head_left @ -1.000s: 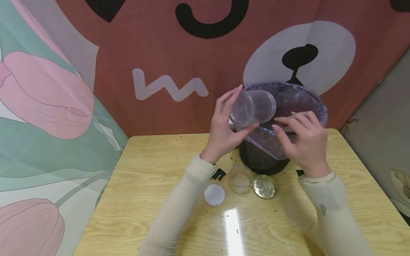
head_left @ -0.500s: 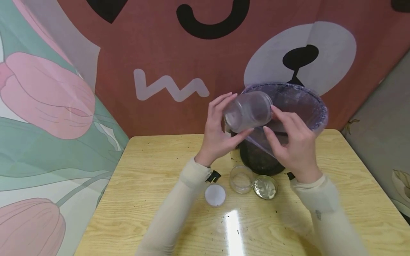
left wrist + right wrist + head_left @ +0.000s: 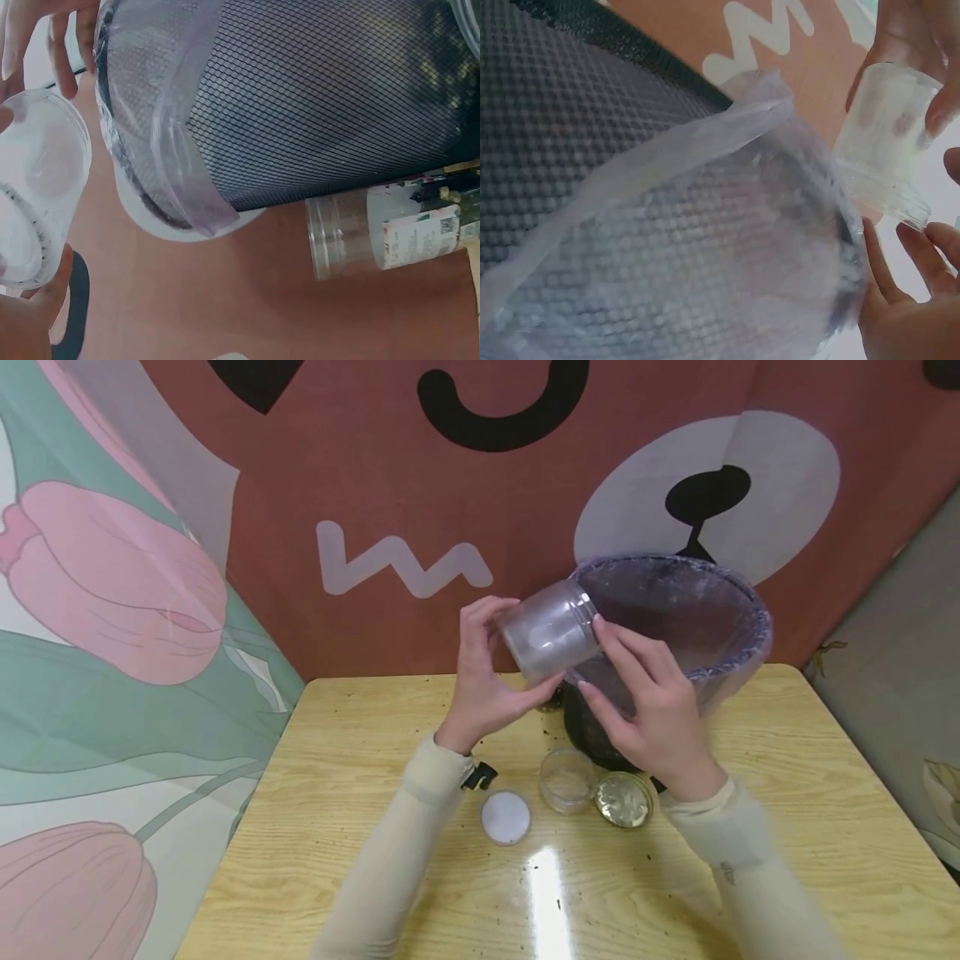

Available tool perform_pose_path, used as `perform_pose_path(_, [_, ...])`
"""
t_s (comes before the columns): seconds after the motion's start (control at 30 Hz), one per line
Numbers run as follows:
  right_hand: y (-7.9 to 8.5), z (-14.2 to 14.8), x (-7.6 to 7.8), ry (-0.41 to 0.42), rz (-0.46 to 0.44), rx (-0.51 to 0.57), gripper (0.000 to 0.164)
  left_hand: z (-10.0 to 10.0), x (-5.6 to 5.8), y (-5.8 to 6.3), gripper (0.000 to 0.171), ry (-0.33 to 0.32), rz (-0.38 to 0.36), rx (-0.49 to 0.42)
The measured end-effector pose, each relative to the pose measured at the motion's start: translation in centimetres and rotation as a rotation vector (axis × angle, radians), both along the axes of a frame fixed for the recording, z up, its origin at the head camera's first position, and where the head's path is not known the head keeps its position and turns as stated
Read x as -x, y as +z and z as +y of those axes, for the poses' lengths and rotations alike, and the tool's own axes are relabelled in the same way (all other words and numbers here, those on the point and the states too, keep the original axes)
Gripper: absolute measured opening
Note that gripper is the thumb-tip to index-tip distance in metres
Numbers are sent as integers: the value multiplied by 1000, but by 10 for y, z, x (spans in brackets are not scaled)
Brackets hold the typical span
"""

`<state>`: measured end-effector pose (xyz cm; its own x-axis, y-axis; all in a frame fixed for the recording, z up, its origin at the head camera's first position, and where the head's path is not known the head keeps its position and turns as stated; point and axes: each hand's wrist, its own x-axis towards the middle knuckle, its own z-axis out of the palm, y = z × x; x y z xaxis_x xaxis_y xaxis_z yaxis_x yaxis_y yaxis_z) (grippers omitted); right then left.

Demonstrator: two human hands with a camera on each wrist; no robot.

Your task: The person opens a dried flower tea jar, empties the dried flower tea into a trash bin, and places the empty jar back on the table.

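Note:
My left hand [image 3: 487,668] grips a clear plastic jar [image 3: 551,631] around its base end, thumb below and fingers above. The jar is tilted, its threaded mouth facing right. My right hand [image 3: 660,714] has its index fingertip at the jar's rim, with the thumb apart below. The right wrist view shows the jar [image 3: 889,127] with the right hand's fingers [image 3: 922,259] just under its rim. Right behind the hands stands a black mesh waste bin [image 3: 322,97], lined with a translucent purplish bag [image 3: 738,672] folded over its rim.
On the wooden table [image 3: 360,752] lie a white disc [image 3: 506,817], a clear round container [image 3: 567,782] and a gold-rimmed round lid [image 3: 624,800]. Beside the bin stands another clear jar with a printed label [image 3: 420,244]. Dark crumbs dot the tabletop. A printed cloth [image 3: 405,468] hangs behind.
The left hand has drawn the jar left and slightly down from over the bin's mouth, turning it. The right hand has followed leftward and its index finger has come to the jar's rim.

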<state>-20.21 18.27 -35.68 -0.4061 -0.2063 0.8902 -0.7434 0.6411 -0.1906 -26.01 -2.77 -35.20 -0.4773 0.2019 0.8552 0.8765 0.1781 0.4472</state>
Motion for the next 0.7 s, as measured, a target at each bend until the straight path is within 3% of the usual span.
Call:
perform_pose_path(0.2, [1,-12,0,88,8,-47,53,-14,1,-7,92,133,-14,65])
perform_pose_path(0.47, [-8,-28,3,184,-130,-84,59,-30,3,-20,91,69,-67,44])
perform_pose_path(0.7, [-18,-39,7,267,-260,-46,64,-40,1,-32,94,95,-141,41])
